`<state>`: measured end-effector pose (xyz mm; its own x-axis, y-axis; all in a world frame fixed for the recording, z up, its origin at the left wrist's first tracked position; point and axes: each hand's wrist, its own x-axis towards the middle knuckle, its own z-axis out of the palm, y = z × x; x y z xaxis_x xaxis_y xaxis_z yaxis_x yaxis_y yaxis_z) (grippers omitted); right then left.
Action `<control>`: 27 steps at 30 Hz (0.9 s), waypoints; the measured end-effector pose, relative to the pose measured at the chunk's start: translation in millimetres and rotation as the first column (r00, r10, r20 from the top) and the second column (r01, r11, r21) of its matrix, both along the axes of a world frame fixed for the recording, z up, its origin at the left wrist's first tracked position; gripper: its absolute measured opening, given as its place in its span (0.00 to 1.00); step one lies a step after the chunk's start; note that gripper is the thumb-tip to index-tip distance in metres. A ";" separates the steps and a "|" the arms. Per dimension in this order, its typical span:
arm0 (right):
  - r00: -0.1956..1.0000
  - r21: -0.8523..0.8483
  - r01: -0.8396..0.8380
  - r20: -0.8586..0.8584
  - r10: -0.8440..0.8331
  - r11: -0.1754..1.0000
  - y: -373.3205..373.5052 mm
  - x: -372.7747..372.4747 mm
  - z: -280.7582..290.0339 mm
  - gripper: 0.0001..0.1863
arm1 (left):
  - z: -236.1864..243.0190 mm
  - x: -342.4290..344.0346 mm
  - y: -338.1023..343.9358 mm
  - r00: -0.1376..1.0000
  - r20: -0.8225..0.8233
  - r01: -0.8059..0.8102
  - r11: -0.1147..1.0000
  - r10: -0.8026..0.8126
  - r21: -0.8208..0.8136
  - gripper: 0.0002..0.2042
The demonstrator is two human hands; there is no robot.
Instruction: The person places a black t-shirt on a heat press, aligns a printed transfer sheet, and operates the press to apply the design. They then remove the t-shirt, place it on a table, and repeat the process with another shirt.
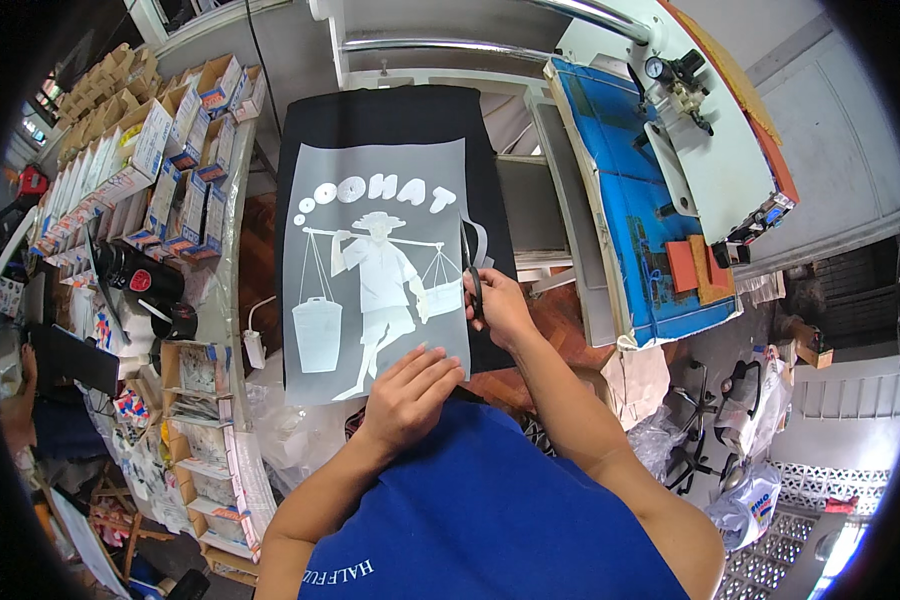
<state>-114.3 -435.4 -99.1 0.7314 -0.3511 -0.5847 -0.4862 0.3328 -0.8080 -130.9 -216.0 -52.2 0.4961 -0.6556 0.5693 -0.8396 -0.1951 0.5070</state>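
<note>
A translucent transfer film [425, 180] with a white printed figure carrying two hanging loads on a pole lies on black cloth [385, 112]. My left hand [412, 395] rests flat on the film's lower edge, fingers stretched out and holding nothing. At the right edge of the film, my right hand [503, 308] grips dark-handled scissors [474, 285], their blades pointing away from me along that edge. A narrow strip of film [481, 240] curls off beside the blades. The fingers inside the scissor handles are partly hidden.
A heat press [705, 130] with a gauge stands at the right beside its blue bed [610, 200]. On the left, several cardboard boxes [150, 150] crowd a table, with a shelf rack [205, 420] nearer me. Another person's arm [20, 400] shows at far left.
</note>
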 end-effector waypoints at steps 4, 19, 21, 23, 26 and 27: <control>0.999 0.047 -0.002 0.035 0.001 0.999 0.2 -3.4 4.1 0.14 | -3.7 -1.4 0.5 1.000 0.006 -0.010 1.000 0.010 0.020 0.09; 1.000 -0.010 -0.003 0.014 0.003 1.000 10.3 -8.6 1.9 0.15 | -2.2 -7.3 3.3 0.999 -0.021 0.036 0.999 -0.035 0.029 0.11; 1.000 0.006 0.008 0.012 -0.008 1.000 5.6 1.9 3.2 0.15 | 0.0 -9.3 6.1 0.998 -0.002 0.062 0.998 -0.062 0.031 0.11; 1.000 0.007 0.012 0.023 -0.012 1.000 2.4 8.5 1.7 0.16 | 2.3 -9.3 7.3 0.998 0.009 0.067 0.997 -0.067 0.032 0.12; 0.999 -0.020 0.010 0.050 -0.009 1.000 1.0 11.0 -6.2 0.16 | 2.0 -10.3 8.0 0.998 0.007 0.064 0.997 -0.064 0.036 0.12; 0.999 -0.025 0.010 0.049 -0.008 1.000 1.7 10.3 -8.7 0.16 | 1.4 -11.0 8.4 0.998 0.003 0.062 0.997 -0.062 0.038 0.12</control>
<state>-104.1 -433.7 -107.8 0.7555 -0.3721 -0.5393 -0.4432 0.3159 -0.8389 -142.0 -207.7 -50.9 0.4511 -0.7064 0.5455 -0.8530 -0.1614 0.4963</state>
